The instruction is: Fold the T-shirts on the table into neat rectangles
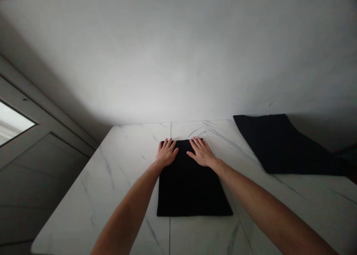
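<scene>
White wall (178, 50) fills the upper view, with a grey door (36, 188) at far left. Marble-look table (92, 195) runs below it. Folded black cloth (193, 188) sits mid-table, square to the table's near edge, extending from the hands toward the person; near-square, so long axis is hard to call. Left hand (167, 153) and right hand (201, 152) lie palm down and open on its far edge, fingers spread, a narrow gap between them, neither gripping. Both are equally on it. Second black cloth (279, 147) lies well right, nearer the right hand. No labels or writing readable.
</scene>
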Tool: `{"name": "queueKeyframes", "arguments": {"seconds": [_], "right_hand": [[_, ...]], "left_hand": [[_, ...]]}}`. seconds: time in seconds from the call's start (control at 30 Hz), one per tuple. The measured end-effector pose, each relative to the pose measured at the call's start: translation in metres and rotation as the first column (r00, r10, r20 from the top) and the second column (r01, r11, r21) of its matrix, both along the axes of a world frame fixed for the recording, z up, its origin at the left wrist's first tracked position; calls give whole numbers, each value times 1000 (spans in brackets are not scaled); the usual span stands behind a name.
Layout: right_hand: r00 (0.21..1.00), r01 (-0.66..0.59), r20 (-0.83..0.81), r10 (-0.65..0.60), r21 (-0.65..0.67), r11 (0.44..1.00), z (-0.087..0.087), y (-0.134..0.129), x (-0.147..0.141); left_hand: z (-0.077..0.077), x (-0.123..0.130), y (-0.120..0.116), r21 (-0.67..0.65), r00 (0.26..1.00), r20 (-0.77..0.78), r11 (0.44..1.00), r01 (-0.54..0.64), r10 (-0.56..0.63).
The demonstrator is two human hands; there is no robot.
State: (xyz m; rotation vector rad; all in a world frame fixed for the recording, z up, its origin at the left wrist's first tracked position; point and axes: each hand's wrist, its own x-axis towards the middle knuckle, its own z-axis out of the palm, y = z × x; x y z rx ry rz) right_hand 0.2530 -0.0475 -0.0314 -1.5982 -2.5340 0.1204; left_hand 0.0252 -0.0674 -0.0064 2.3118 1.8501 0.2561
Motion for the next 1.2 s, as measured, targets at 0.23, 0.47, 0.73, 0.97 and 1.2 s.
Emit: {"name": "queueKeyframes", "arguments": {"seconds": [0.23,0.47,0.73,0.97,1.2], "right_hand": [[999,-6,44,7,-36,999,-1,1,-1],[998,15,70,-7,-115,993,17,-6,-13],[931,54,-366,-14,100,994,51,-122,14],[479,243,-564,-672,-651,719,33,-222,95],[270,71,-547,-792,-809,583,27,-239,77]], "left_hand": [[9,-35,-128,43,928,285,963,-264,242],[6,-29,-261,4,843,321,890,-457,431],[14,-31,-261,-107,771,389,855,-507,505],[7,-37,-253,-571,438,635,769,-287,636],[7,-30,-249,-657,211,691,722,-216,692]]}}
